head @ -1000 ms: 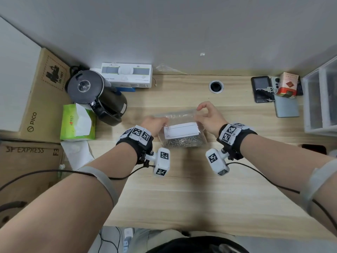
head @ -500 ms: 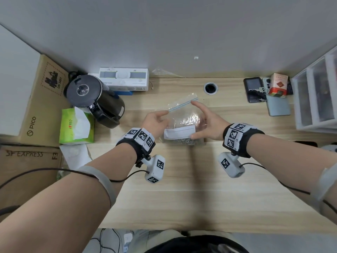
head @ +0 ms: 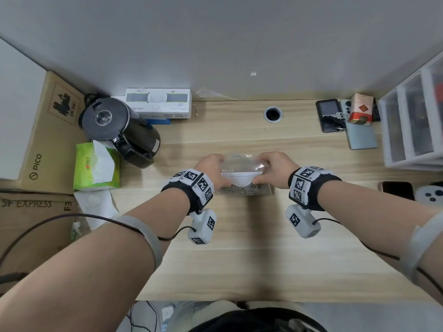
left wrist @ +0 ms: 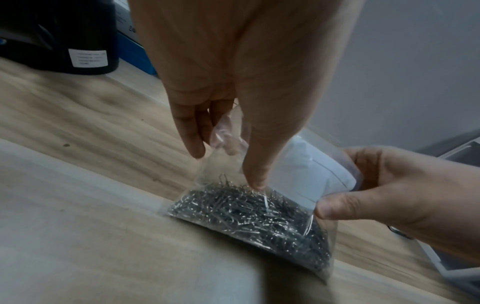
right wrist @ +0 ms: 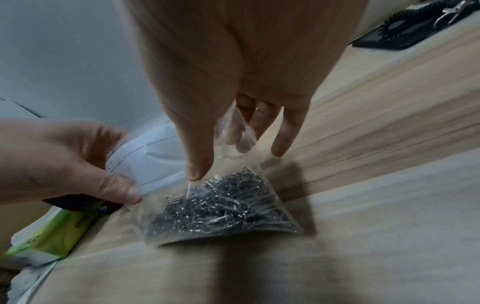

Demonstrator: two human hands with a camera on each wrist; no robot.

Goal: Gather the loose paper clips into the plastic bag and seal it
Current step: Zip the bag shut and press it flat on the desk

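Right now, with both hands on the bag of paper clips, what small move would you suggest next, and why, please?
Probably pinch along the top strip to press it closed. The paper clips lie heaped at the bottom of the plastic bag, which stands on the table, and the left hand and right hand each grip an upper side of it.

The right hand (right wrist: 233,72) pinches the bag (right wrist: 233,222) at one upper side, the left hand (right wrist: 59,162) at its white label; paper clips (right wrist: 223,211) fill the bottom, resting on the surface (right wrist: 376,236).
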